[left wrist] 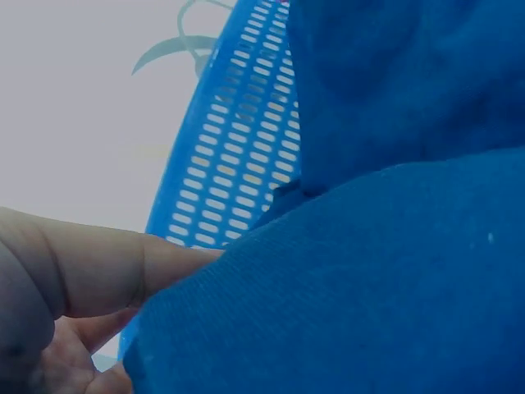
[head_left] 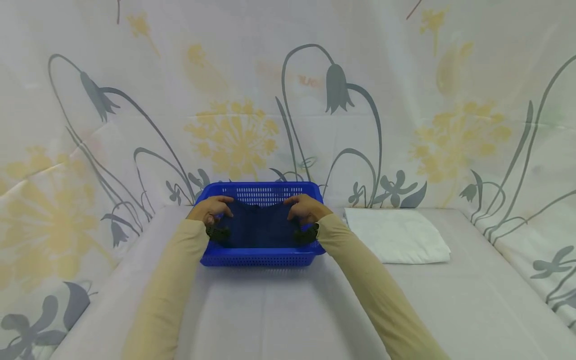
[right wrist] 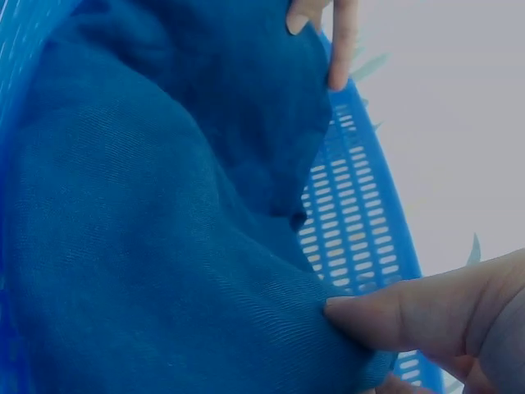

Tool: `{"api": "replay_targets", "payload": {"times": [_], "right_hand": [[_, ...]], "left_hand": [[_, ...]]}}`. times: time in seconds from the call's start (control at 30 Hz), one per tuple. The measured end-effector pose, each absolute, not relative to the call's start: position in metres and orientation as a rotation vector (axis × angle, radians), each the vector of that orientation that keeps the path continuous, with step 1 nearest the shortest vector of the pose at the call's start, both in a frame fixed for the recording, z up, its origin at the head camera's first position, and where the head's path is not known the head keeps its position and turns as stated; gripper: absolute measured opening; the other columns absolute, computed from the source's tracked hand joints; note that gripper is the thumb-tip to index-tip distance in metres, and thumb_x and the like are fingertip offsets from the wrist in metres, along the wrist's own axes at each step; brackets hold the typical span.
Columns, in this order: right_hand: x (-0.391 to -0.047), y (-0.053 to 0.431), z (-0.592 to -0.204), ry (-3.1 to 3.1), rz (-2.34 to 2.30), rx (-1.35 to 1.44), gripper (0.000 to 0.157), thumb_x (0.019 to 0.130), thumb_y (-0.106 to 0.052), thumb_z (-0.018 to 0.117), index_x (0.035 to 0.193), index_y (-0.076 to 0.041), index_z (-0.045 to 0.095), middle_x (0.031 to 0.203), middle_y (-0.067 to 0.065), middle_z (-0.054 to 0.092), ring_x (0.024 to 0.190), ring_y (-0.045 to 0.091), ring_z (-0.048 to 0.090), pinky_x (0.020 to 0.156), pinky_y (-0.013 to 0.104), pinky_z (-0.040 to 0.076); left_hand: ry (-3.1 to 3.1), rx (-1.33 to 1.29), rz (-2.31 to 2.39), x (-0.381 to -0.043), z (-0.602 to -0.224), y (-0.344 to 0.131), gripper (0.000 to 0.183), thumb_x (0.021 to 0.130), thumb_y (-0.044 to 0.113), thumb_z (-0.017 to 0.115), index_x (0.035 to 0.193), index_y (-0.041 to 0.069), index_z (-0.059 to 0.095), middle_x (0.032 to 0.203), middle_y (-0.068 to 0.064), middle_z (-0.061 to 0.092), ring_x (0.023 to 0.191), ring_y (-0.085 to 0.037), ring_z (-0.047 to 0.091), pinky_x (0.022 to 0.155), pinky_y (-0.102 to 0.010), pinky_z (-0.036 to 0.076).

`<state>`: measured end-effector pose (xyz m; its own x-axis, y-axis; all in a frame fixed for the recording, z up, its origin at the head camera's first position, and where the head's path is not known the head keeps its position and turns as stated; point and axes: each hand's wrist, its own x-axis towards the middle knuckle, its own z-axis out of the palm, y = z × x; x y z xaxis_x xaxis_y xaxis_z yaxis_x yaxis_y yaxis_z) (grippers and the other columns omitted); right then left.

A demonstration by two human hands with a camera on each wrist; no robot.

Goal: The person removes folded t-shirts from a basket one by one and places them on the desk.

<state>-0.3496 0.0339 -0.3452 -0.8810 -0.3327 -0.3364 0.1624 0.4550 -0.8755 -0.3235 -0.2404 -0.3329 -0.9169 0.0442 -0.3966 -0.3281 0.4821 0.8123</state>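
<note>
A dark blue cloth [head_left: 261, 227] spans the inside of a blue perforated plastic basket [head_left: 258, 260]. My left hand [head_left: 212, 208] pinches the cloth near its left upper corner, thumb and fingers at the edge in the left wrist view. On the opposite side my right hand [head_left: 307, 207] pinches the other upper corner; its thumb [right wrist: 369, 320] presses on the cloth in the right wrist view. Between the two hands the cloth's top edge sags a little. Its lower part lies down in the basket, where the front wall hides the bottom.
A folded white cloth [head_left: 396, 235] lies on the table right of the basket. White sheeting [head_left: 270, 310] covers the table, and a flower-printed curtain [head_left: 252, 75] hangs right behind the basket and along both sides.
</note>
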Motion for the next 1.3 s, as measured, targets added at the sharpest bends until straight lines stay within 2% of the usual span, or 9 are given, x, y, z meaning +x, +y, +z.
{"api": "replay_targets", "payload": {"times": [0.17, 0.4, 0.53, 0.9, 0.93, 1.03, 1.1, 1.17, 1.3], "right_hand": [[-0.348, 0.039, -0.341, 2.198, -1.493, -0.181, 0.06, 0.085, 0.011, 0.058, 0.143, -0.002, 0.046, 0.15, 0.021, 0.033, 0.129, 0.037, 0.043, 0.1, 0.051, 0.04], [-0.345, 0.047, -0.333, 2.121, -1.584, -0.243, 0.064, 0.089, 0.013, 0.052, 0.149, -0.003, 0.037, 0.156, 0.017, 0.021, 0.138, 0.036, 0.027, 0.104, 0.057, 0.03], [-0.344, 0.053, -0.33, 2.09, -1.617, -0.268, 0.064, 0.091, 0.014, 0.047, 0.15, -0.005, 0.034, 0.158, 0.016, 0.017, 0.142, 0.034, 0.019, 0.105, 0.059, 0.027], [-0.338, 0.069, -0.317, 2.044, -1.716, -0.327, 0.065, 0.093, 0.011, 0.046, 0.152, -0.011, 0.032, 0.159, 0.01, 0.012, 0.143, 0.029, 0.017, 0.106, 0.053, 0.029], [-0.338, 0.071, -0.316, 2.043, -1.731, -0.332, 0.065, 0.092, 0.011, 0.047, 0.152, -0.011, 0.033, 0.159, 0.01, 0.012, 0.143, 0.029, 0.017, 0.106, 0.052, 0.029], [-0.336, 0.075, -0.312, 2.037, -1.78, -0.344, 0.065, 0.092, 0.011, 0.047, 0.151, -0.01, 0.034, 0.159, 0.01, 0.014, 0.142, 0.029, 0.021, 0.106, 0.052, 0.031], [-0.335, 0.078, -0.309, 2.039, -1.804, -0.355, 0.064, 0.092, 0.01, 0.047, 0.151, -0.009, 0.034, 0.159, 0.01, 0.015, 0.141, 0.029, 0.023, 0.106, 0.051, 0.031], [-0.332, 0.082, -0.306, 2.051, -1.823, -0.356, 0.063, 0.091, 0.009, 0.049, 0.151, -0.009, 0.035, 0.158, 0.011, 0.019, 0.14, 0.029, 0.026, 0.106, 0.05, 0.031], [-0.328, 0.087, -0.302, 2.062, -1.85, -0.362, 0.062, 0.091, 0.005, 0.054, 0.15, -0.009, 0.038, 0.155, 0.012, 0.026, 0.139, 0.027, 0.029, 0.107, 0.049, 0.03]], "left_hand": [[2.35, -0.219, 1.433, -0.321, -0.328, -0.24, 0.066, 0.094, 0.001, 0.053, 0.154, 0.012, 0.028, 0.151, -0.023, 0.024, 0.043, -0.006, 0.023, 0.04, -0.02, 0.027], [2.299, -0.212, 1.574, -0.317, -0.324, -0.243, 0.065, 0.092, -0.003, 0.052, 0.152, 0.008, 0.03, 0.148, -0.021, 0.028, 0.041, -0.003, 0.024, 0.038, -0.017, 0.027], [2.295, -0.196, 1.582, -0.315, -0.32, -0.244, 0.064, 0.093, 0.0, 0.052, 0.152, 0.009, 0.03, 0.15, -0.021, 0.027, 0.042, -0.003, 0.024, 0.039, -0.017, 0.028], [2.261, -0.166, 1.666, -0.306, -0.308, -0.238, 0.063, 0.094, 0.004, 0.053, 0.153, 0.013, 0.03, 0.15, -0.02, 0.03, 0.038, -0.004, 0.026, 0.036, -0.017, 0.027], [2.249, -0.169, 1.692, -0.305, -0.307, -0.237, 0.063, 0.094, 0.004, 0.053, 0.153, 0.014, 0.03, 0.15, -0.02, 0.032, 0.039, -0.003, 0.03, 0.036, -0.016, 0.028], [2.196, -0.149, 1.791, -0.302, -0.305, -0.233, 0.065, 0.094, 0.003, 0.052, 0.154, 0.014, 0.028, 0.152, -0.019, 0.028, 0.055, -0.005, 0.05, 0.045, -0.016, 0.04], [2.178, -0.125, 1.843, -0.301, -0.304, -0.231, 0.066, 0.094, 0.002, 0.052, 0.154, 0.014, 0.027, 0.154, -0.016, 0.023, 0.08, -0.013, 0.059, 0.056, -0.019, 0.047], [2.146, -0.095, 1.902, -0.299, -0.303, -0.229, 0.066, 0.094, 0.0, 0.051, 0.154, 0.012, 0.026, 0.156, -0.014, 0.018, 0.105, -0.025, 0.055, 0.071, -0.025, 0.051], [2.118, -0.053, 1.967, -0.295, -0.301, -0.226, 0.065, 0.094, -0.001, 0.05, 0.154, 0.013, 0.028, 0.155, -0.012, 0.022, 0.122, -0.034, 0.043, 0.082, -0.034, 0.049]]}}
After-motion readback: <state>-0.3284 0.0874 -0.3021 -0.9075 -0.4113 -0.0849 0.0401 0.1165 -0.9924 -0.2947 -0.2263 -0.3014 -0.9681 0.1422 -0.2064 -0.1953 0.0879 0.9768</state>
